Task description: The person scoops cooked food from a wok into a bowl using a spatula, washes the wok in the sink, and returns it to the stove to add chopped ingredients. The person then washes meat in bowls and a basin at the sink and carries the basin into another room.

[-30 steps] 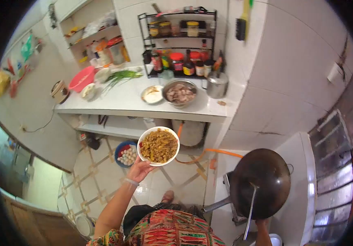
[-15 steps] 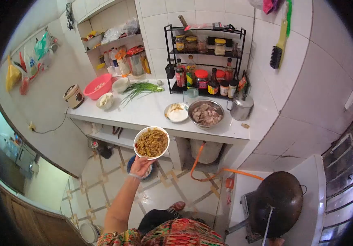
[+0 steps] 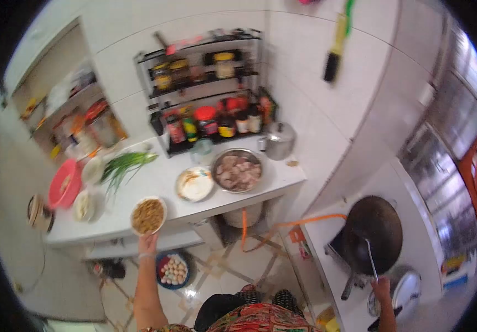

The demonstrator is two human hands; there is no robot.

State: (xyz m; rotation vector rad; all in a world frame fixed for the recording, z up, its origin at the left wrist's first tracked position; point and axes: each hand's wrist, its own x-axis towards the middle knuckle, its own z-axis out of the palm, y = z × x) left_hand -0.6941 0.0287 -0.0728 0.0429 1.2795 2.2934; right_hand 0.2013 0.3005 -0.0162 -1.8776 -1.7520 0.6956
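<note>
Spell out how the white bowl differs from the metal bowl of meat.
The white bowl looks smaller than the metal bowl. The left hand holds the white bowl, while the metal bowl rests on the counter. The white bowl contains brown food; the metal bowl, pinkish meat. Both are round.

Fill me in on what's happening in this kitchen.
The person's left hand holds a bowl of brownish food near the front edge of the counter. The right hand is at the near end of a metal utensil reaching into the wok; its grip is hard to make out. On the counter, pieces of meat fill a metal bowl beside a white plate.
</note>
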